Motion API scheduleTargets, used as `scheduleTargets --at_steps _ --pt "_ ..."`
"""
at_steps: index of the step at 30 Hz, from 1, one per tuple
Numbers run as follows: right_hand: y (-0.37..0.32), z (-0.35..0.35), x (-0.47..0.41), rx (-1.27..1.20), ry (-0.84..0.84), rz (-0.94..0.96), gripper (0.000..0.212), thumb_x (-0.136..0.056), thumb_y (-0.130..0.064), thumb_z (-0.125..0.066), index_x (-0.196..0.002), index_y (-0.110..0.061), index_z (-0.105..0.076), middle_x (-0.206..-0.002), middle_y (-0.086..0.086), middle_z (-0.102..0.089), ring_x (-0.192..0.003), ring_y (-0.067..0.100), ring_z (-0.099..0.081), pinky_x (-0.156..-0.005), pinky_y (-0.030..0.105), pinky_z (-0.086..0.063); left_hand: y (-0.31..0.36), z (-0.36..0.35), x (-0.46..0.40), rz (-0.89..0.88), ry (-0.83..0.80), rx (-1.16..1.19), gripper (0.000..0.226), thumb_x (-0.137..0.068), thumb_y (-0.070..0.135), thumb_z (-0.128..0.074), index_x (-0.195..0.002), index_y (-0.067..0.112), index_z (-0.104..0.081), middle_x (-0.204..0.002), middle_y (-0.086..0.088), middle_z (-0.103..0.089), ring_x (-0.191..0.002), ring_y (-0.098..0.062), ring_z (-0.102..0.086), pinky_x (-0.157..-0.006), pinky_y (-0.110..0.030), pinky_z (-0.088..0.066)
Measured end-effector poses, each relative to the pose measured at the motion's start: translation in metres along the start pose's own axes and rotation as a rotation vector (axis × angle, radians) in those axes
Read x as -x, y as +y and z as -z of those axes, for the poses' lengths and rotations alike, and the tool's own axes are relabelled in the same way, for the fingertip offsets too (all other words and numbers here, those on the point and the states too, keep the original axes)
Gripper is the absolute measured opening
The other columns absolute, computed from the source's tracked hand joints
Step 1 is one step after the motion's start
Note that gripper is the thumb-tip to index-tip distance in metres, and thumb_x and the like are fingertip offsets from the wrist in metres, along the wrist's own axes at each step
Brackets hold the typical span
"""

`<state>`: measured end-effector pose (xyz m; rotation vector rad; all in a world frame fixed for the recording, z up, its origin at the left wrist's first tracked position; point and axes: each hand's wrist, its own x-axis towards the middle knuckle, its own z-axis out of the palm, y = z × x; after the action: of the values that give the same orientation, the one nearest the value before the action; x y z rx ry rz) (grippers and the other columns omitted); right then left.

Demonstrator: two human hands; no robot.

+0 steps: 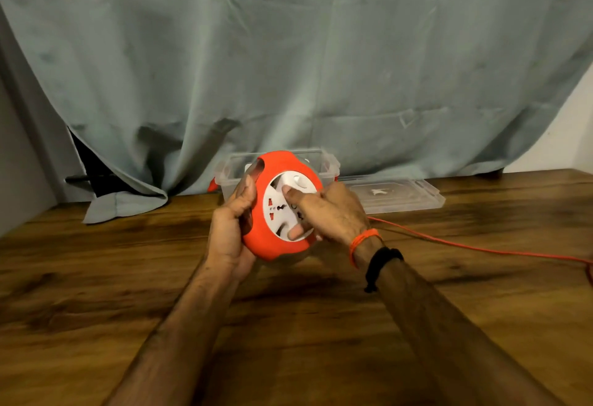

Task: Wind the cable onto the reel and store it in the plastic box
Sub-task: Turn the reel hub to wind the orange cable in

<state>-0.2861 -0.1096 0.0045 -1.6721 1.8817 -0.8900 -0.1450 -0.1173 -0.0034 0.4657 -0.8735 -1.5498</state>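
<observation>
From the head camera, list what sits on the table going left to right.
Curtain hem → left hand → orange reel → right hand → clear lid → orange cable trailing to the right edge.

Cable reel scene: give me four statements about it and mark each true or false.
1. The left hand grips the orange cable reel by its edge. True.
2. The reel already lies inside the clear plastic box. False: it is held in front of the box.
3. The orange cable trails across the wooden table to the right. True.
4. The box lid is clipped onto the box. False: it lies flat beside it.
</observation>
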Motion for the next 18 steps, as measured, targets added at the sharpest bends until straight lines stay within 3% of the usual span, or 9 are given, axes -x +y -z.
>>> scheduleTargets --at_steps 2,3,5,8,13,18 --pt "-0.003 0.01 0.0 0.17 0.265 0.141 0.048 -0.079 -0.06 -0.057 -0.073 -0.015 -0.072 -0.073 0.001 -0.073 -0.082 0.02 -0.065 -0.073 0.03 -0.05 0.003 0.002 -0.001 0.028 0.011 0.027 0.057 -0.086 0.037 -0.058 -0.133 0.006 -0.058 -0.126 -0.022 -0.065 -0.114 -0.04 -0.064 -0.095 -0.064 -0.047" --pt "-0.008 0.016 0.004 0.243 0.388 0.237 0.046 -0.075 -0.062 -0.06 -0.077 -0.017 -0.071 -0.077 0.002 -0.072 -0.083 0.023 -0.064 -0.074 0.031 -0.049 0.003 0.002 -0.002 0.039 0.01 0.03 0.055 -0.087 0.038 -0.055 -0.132 0.005 -0.059 -0.124 -0.021 -0.067 -0.112 -0.039 -0.066 -0.092 -0.062 -0.05" --pt "-0.018 0.025 0.015 0.403 0.478 0.412 0.045 -0.071 -0.061 -0.063 -0.097 -0.025 -0.064 -0.086 0.001 -0.07 -0.09 0.027 -0.063 -0.077 0.034 -0.049 0.003 0.002 -0.001 0.054 0.017 0.025 0.057 -0.087 0.041 -0.055 -0.132 0.006 -0.059 -0.124 -0.02 -0.067 -0.112 -0.039 -0.066 -0.092 -0.062 -0.051" --pt "-0.013 0.026 0.016 0.51 0.416 0.558 0.055 -0.065 -0.056 -0.064 -0.113 -0.033 -0.049 -0.089 -0.003 -0.07 -0.093 0.029 -0.064 -0.075 0.035 -0.048 0.0 0.003 -0.002 0.055 0.039 0.024 0.06 -0.083 0.042 -0.057 -0.132 0.009 -0.06 -0.125 -0.018 -0.067 -0.113 -0.038 -0.065 -0.095 -0.06 -0.05" --pt "-0.01 0.023 0.018 0.601 0.312 0.708 0.061 -0.072 -0.047 -0.064 -0.13 -0.039 -0.046 -0.098 0.005 -0.068 -0.095 0.034 -0.062 -0.072 0.036 -0.046 0.0 0.004 -0.003 0.083 0.011 0.072 0.042 -0.091 0.039 -0.052 -0.112 0.009 -0.073 -0.106 -0.016 -0.075 -0.091 -0.031 -0.074 -0.072 -0.05 -0.061" --pt "-0.003 0.014 0.017 0.571 0.286 0.679 0.063 -0.078 -0.052 -0.061 -0.137 -0.039 -0.043 -0.108 0.01 -0.067 -0.1 0.035 -0.06 -0.081 0.038 -0.046 -0.004 0.002 -0.002 0.078 0.015 0.017 0.055 -0.087 0.038 -0.054 -0.132 0.007 -0.059 -0.112 -0.016 -0.073 -0.096 -0.031 -0.073 -0.072 -0.046 -0.061"
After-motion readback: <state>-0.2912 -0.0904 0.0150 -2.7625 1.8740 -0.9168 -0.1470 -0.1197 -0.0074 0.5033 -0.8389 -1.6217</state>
